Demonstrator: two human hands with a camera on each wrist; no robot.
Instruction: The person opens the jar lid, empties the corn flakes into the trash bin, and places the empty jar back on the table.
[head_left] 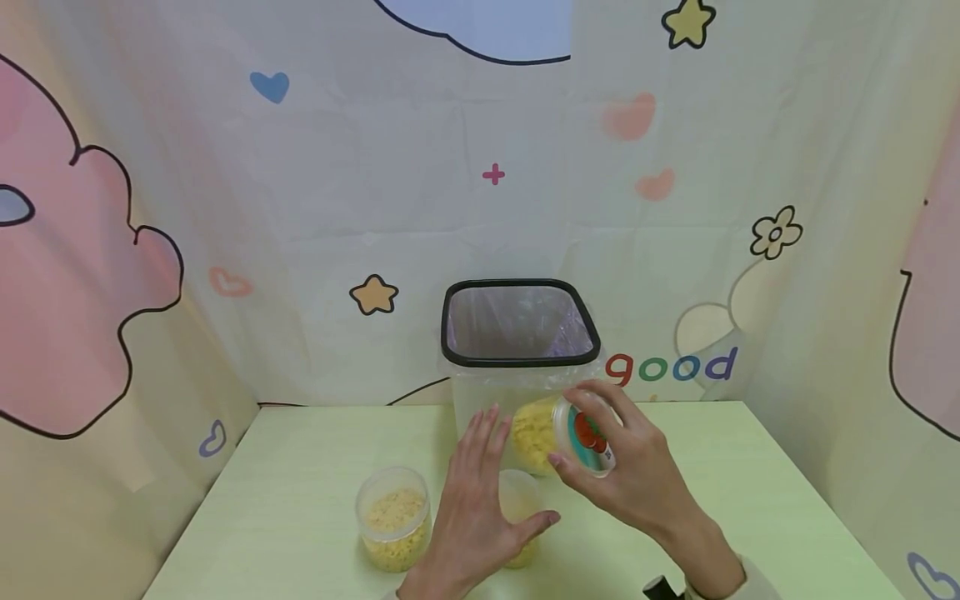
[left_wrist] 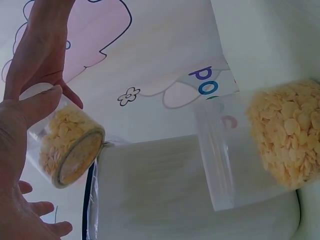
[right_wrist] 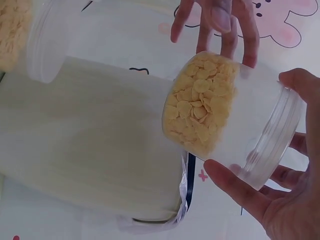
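My right hand (head_left: 637,467) grips a clear jar of yellow flakes (head_left: 536,435) by its lidded end, holding it tilted in front of the bin; the lid (head_left: 589,435) has a red and teal label. In the right wrist view the flakes (right_wrist: 200,105) lie toward the jar's base. Fingers straight and spread, my left hand (head_left: 476,500) is raised beside that jar's base. Behind the left hand, a second jar (head_left: 521,492) stands partly hidden on the table. Left of it stands a third jar (head_left: 395,521), without a visible lid, with flakes inside.
A bin (head_left: 521,363) with a black rim and clear liner stands at the table's back, against a patterned cloth (head_left: 420,183). The pale green table (head_left: 300,475) has its side edges in view. A small black object (head_left: 660,588) is by the right wrist.
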